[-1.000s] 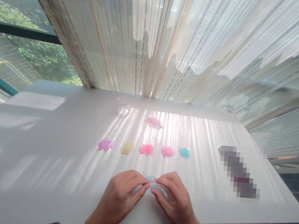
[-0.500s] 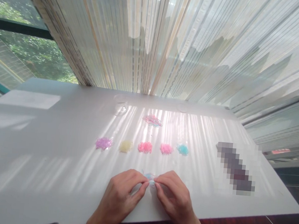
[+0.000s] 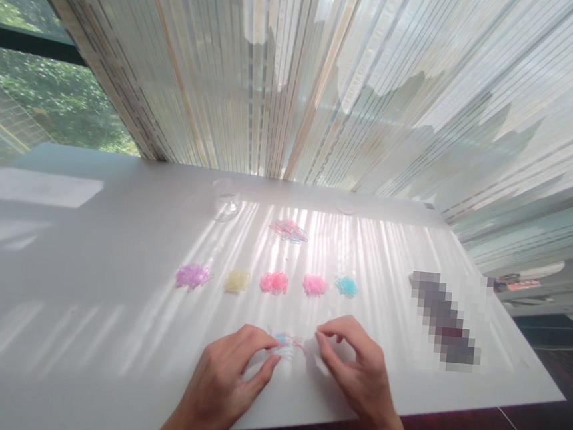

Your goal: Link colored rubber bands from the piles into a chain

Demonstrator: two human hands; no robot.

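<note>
Got a left hand at bottom centre, curled, thumb and index slightly apart with a gap showing, index tip right by the edge of a loose little pile of blue and pink clips on a white table. Just right of that, a right hand, thumb and index tips about together, honestly can't tell if pinching anything. Farther up, around mid-frame, left to right: purple pile, yellow pile, red-pink pile, pink pile, turquoise pile, all in a neat row. Off to the right, something dark and pixelated, no clue what. Behind the row, a mixed pink-and-blue pile, then a clear container to its upper left. Across the top, a striped see-through curtain, plus greenery at upper left.
</note>
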